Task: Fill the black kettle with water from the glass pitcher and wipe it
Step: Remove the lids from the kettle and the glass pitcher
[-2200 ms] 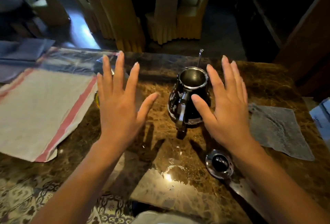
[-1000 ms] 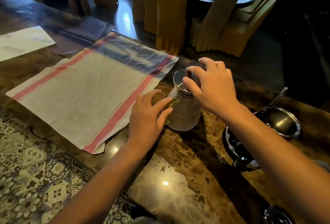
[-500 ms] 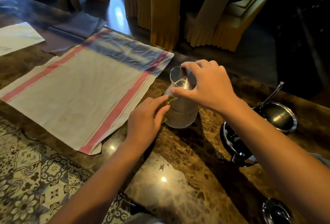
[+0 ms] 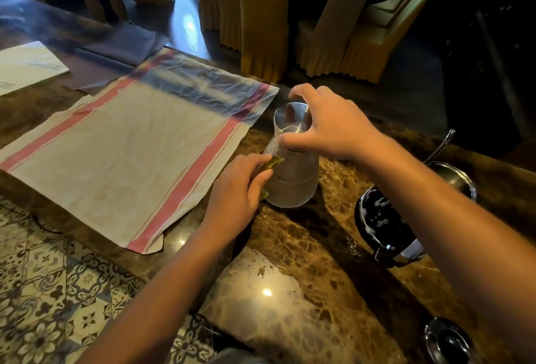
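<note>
A ribbed glass pitcher (image 4: 293,180) with a silver lid (image 4: 291,119) stands on the brown marble counter (image 4: 304,247). My left hand (image 4: 235,198) grips its greenish handle (image 4: 272,164) on the left side. My right hand (image 4: 324,125) arches over the top, fingers curled around the lid's rim. To the right stands the black kettle (image 4: 385,221), open at the top and partly hidden behind my right forearm. Its lid (image 4: 448,340) lies near the bottom right corner.
A white towel with red stripes (image 4: 124,146) is spread on the counter left of the pitcher. Dark napkins (image 4: 116,50) and a paper sheet (image 4: 26,64) lie further left. Yellow-covered chairs (image 4: 264,29) surround a round table beyond the counter.
The view swung left from the kettle to the pitcher. My left hand took hold of the pitcher's handle and my right hand closed over its lid, turning slightly.
</note>
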### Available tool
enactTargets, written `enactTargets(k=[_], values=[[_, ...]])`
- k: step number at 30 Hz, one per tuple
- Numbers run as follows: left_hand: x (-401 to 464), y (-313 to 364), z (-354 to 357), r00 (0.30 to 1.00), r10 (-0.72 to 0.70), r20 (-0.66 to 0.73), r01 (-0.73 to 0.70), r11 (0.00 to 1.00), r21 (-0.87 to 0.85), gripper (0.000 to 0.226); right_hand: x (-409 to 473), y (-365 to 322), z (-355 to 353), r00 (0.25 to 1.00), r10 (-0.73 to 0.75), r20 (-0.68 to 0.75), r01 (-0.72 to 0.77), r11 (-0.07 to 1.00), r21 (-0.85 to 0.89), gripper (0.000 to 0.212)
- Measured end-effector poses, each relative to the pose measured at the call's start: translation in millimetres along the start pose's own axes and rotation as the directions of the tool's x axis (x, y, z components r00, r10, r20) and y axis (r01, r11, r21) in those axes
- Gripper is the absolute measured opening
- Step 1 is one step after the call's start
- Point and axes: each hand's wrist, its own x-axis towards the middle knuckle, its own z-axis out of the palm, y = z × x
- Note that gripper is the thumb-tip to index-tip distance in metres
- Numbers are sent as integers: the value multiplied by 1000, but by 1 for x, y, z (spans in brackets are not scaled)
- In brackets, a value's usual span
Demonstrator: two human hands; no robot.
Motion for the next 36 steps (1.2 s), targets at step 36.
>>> enactTargets(k=[36], values=[[-12, 17, 31, 990, -120, -69, 116, 992, -57, 29, -192, 60, -46, 924, 232, -304, -120, 930, 347, 85]])
